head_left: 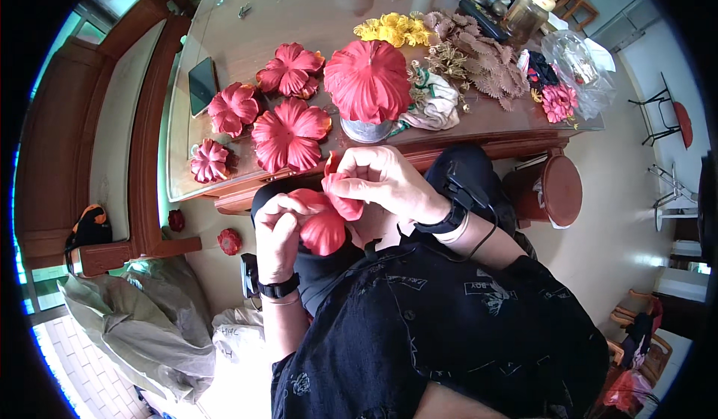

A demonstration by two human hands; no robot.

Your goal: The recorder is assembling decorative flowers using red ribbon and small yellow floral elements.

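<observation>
Over my lap, my left hand pinches the edge of a red fabric flower with broad petals. My right hand grips one petal on its upper right side between thumb and fingers. Both hands are closed, just short of the table's near edge. Straight ahead, a large stack of red petals rests on top of a grey metal cup. Left of it lie several red artificial flowers of different sizes on the table.
The brown table carries a phone, yellow petals, brown leaf pieces, a cloth glove, a glass jar and a plastic bag. A lidded red bin stands at right. Another red flower lies on the floor.
</observation>
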